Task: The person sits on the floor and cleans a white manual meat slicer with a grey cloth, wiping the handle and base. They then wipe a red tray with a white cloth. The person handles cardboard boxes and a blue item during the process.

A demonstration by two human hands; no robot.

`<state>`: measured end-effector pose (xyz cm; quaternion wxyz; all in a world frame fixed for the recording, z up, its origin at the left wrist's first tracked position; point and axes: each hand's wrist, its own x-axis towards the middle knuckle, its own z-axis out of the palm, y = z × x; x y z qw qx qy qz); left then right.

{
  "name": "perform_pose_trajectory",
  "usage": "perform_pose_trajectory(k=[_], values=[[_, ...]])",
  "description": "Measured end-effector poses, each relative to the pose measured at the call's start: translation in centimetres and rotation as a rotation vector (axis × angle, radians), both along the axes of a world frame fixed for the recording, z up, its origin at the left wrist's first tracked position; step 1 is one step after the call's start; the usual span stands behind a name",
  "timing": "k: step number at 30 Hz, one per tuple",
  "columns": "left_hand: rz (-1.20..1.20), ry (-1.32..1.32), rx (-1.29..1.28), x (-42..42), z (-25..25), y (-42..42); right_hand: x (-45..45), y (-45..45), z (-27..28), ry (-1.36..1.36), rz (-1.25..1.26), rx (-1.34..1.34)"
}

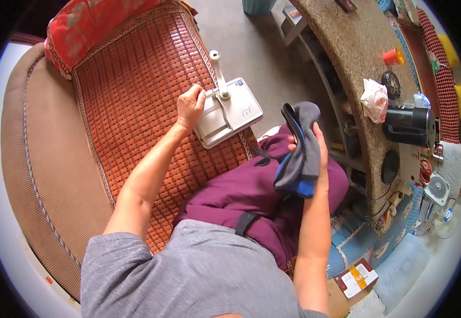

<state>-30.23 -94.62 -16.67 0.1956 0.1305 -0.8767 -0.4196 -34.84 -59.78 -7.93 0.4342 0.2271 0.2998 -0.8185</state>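
Observation:
My left hand is closed in a loose fist at the left edge of a silver metal case, which has a crank-like lever on top and lies on the beaded seat mat. Whether its fingers grip part of the case cannot be told. In my right hand, over my lap, is a folded grey, black and blue fabric piece. The thumb and fingers lie on either side of it. A small dark strap end shows beside it, above the purple trousers.
A stone-topped table curves along the right, bearing a red paper cup, a crumpled plastic bag and a black appliance. A cardboard box stands at lower right. The brown sofa back runs along the left.

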Motion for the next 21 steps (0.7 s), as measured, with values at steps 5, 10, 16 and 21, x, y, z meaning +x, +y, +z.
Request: perform_pose_trajectory(k=[5, 10, 16, 21], values=[[-0.197, -0.343, -0.043, -0.8, 1.9, -0.3, 0.7, 2.0, 0.6, 0.024, -0.093, 0.142], [-0.234, -0.464, 0.105, -0.5, 3.4, -0.6, 0.6, 2.9, 1.1, 0.025, -0.172, 0.093], [-0.449, -0.486, 0.441, -2.9, 13.6, 0.4, -0.3, 6.9, 0.8, 0.067, -0.397, -0.064], [-0.566, -0.576, 0.849, -5.1, 20.5, 3.2, -0.2, 9.1, -0.3, -0.035, -0.474, -0.051]])
